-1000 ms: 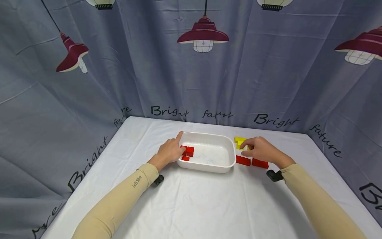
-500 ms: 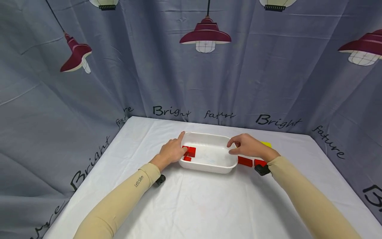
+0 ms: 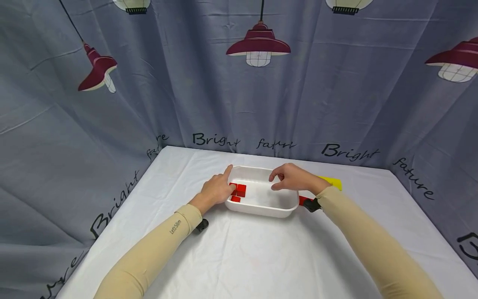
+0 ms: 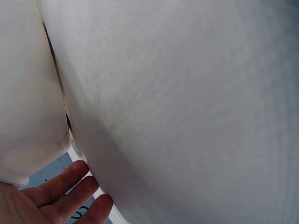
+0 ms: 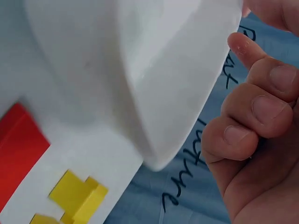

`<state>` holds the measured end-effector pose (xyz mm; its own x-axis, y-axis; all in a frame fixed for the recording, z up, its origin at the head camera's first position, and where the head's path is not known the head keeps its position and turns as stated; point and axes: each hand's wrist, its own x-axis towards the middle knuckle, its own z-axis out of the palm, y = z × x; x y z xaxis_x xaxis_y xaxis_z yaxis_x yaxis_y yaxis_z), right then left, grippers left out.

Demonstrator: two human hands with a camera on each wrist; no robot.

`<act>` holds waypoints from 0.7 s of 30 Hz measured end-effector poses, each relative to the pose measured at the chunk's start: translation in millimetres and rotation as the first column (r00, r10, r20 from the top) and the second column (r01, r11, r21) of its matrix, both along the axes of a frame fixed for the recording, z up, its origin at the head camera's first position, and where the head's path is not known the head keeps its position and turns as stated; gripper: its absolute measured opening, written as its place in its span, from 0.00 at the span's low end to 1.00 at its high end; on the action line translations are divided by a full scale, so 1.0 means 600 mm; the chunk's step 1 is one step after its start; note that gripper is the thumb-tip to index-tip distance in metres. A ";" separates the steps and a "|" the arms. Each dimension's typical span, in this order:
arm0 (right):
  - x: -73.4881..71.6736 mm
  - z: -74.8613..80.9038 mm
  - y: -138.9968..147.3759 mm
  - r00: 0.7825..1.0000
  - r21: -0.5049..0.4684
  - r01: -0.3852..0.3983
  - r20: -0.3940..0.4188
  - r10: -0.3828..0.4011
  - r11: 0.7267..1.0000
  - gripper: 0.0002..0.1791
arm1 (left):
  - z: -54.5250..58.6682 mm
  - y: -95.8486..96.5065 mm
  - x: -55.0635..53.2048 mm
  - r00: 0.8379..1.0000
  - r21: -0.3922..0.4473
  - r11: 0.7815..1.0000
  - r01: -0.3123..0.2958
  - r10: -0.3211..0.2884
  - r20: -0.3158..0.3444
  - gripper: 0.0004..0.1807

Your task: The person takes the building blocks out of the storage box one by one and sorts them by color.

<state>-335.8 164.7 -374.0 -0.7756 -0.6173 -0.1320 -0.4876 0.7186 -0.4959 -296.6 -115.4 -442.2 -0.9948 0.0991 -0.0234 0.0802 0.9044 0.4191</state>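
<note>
A white rectangular tray (image 3: 261, 211) stands on the table with a few red blocks (image 3: 241, 190) at its left end. My left hand (image 3: 214, 190) holds that end, thumb over the rim inside and index finger stretched along the outside. In the left wrist view, three fingers (image 4: 70, 186) show beyond the tray's wall. My right hand (image 3: 293, 177) hovers over the tray's right part, thumb and index finger curved and apart. Nothing shows between them. The right wrist view has its other fingers (image 5: 261, 109) curled in, beside the tray's rim.
Right of the tray lie yellow blocks (image 3: 332, 182), partly behind the right forearm, and a red block (image 3: 303, 200) partly covered by the black wrist camera (image 3: 311, 205). A white cloth (image 3: 242, 257) covers the table. A grey-blue printed curtain (image 3: 209, 95) hangs behind it.
My right hand has moved left from beside the yellow blocks to over the tray, its thumb and index finger apart. The left hand keeps its place on the tray. The view has shifted slightly.
</note>
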 end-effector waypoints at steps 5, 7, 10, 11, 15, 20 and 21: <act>-0.011 -0.004 -0.027 0.999 -0.002 -0.031 0.018 0.031 1.000 0.15 | -0.001 -0.001 -0.001 1.000 0.006 1.000 -0.002 0.002 -0.007 0.41; -0.014 -0.008 -0.037 0.999 0.006 -0.040 0.030 0.040 0.999 0.15 | -0.003 0.000 0.000 1.000 0.005 1.000 0.000 0.000 -0.006 0.41; -0.019 -0.016 -0.049 0.997 0.023 -0.058 0.045 0.057 0.998 0.15 | -0.007 0.001 0.003 1.000 0.006 1.000 0.004 -0.004 0.002 0.41; -0.020 -0.017 -0.053 0.997 0.028 -0.062 0.051 0.060 0.998 0.15 | -0.008 0.002 0.003 1.000 0.004 1.000 0.005 -0.005 0.003 0.41; -0.025 -0.020 -0.068 0.996 0.041 -0.069 0.053 0.066 0.997 0.15 | -0.008 0.003 0.002 1.000 0.002 1.000 0.004 -0.004 -0.005 0.41; -0.032 -0.026 -0.086 0.994 0.040 -0.099 0.043 0.097 0.994 0.14 | -0.003 0.003 0.000 1.000 -0.007 1.000 -0.005 0.005 -0.009 0.41; -0.034 -0.027 -0.089 0.993 0.034 -0.107 0.046 0.105 0.994 0.14 | -0.003 0.003 -0.001 1.000 -0.009 1.000 -0.006 0.006 -0.009 0.41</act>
<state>-355.9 111.5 -390.3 -0.6992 -0.6897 -0.1882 -0.5403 0.6821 -0.4928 -297.1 -113.7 -443.7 -0.9956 0.0926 -0.0152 0.0783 0.9086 0.4102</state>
